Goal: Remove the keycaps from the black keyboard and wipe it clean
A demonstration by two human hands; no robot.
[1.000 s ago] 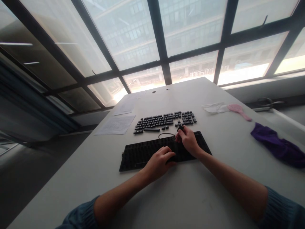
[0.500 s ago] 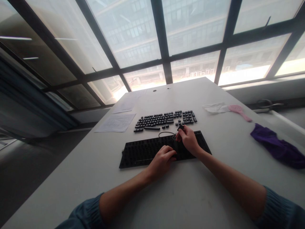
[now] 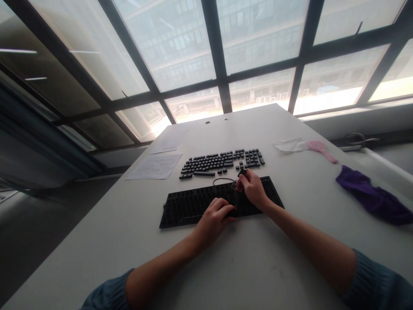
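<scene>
A black keyboard base without its keycaps lies at a slant in front of me. Over its lower edge, my left hand is closed in a pinch; what its fingertips hold is dark and cannot be made out against the base. My right hand hovers above the base's right part, its fingers wrapped round a keycap puller with a black handle and thin wire loops pointing down to the left. Beyond the base, loose black keycaps are laid out in keyboard order, a long space bar among them.
Printed sheets lie left on the white table. At the right are a clear plastic bag, a pink hairbrush and a purple cloth. A thin cable curves behind the base. Windows stand beyond the table.
The view has shifted slightly. My left hand has drawn back a little toward me, fingers still pinched. My right hand keeps its hold on the keycap puller in about the same place.
</scene>
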